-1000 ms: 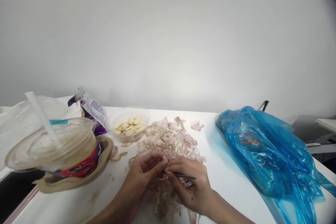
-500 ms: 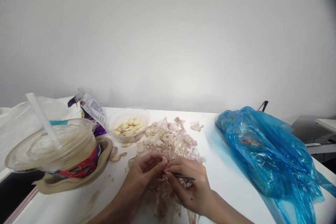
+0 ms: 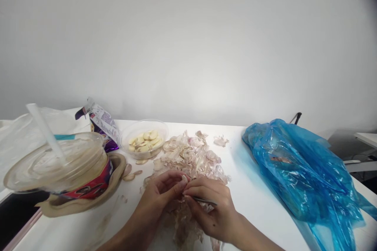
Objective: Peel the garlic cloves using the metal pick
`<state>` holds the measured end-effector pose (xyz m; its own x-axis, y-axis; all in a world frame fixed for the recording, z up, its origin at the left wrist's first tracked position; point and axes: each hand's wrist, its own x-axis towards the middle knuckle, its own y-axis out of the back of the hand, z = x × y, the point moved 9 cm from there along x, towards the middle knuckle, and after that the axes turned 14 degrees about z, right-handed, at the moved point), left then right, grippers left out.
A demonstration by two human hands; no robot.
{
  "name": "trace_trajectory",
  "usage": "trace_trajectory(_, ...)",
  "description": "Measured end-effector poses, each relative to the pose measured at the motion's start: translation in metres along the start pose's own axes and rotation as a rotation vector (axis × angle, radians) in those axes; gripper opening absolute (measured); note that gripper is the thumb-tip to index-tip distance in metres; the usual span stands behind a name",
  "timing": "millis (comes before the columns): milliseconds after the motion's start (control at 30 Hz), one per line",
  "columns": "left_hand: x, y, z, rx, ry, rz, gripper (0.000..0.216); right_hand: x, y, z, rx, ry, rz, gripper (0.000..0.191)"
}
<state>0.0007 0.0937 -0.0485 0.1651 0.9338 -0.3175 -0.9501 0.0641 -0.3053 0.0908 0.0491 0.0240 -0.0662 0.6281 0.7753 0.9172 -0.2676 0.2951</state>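
My left hand (image 3: 160, 194) is closed, pinching a garlic clove (image 3: 184, 179) between thumb and fingertips. My right hand (image 3: 213, 208) is closed on a thin metal tool (image 3: 204, 200), its tip at the clove. Both hands meet over a heap of papery garlic skins (image 3: 193, 157) on the white table (image 3: 259, 204). A clear bowl (image 3: 144, 138) with several peeled cloves stands behind the hands, to the left.
A lidded plastic drink cup with a straw (image 3: 59, 164) stands at the left on a brown holder. A purple snack packet (image 3: 101, 121) lies behind it. A crumpled blue plastic bag (image 3: 300, 164) covers the right side. A few loose cloves (image 3: 129, 174) lie near the cup.
The right hand and its tool have shifted slightly left and tilted at the clove. The left hand stays put.
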Motion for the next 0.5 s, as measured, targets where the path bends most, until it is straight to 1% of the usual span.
trace_trajectory(133, 0.0009, 0.0011, -0.0022, -0.009, 0.026, 0.017, 0.008, 0.0003, -0.001, -0.0004, -0.007, 0.003, -0.008, 0.014)
trace_trajectory(500, 0.0005, -0.0004, -0.0001, 0.025, 0.01, -0.003, 0.006, 0.0026, -0.0004, -0.0035, -0.02, 0.024, -0.006, 0.014)
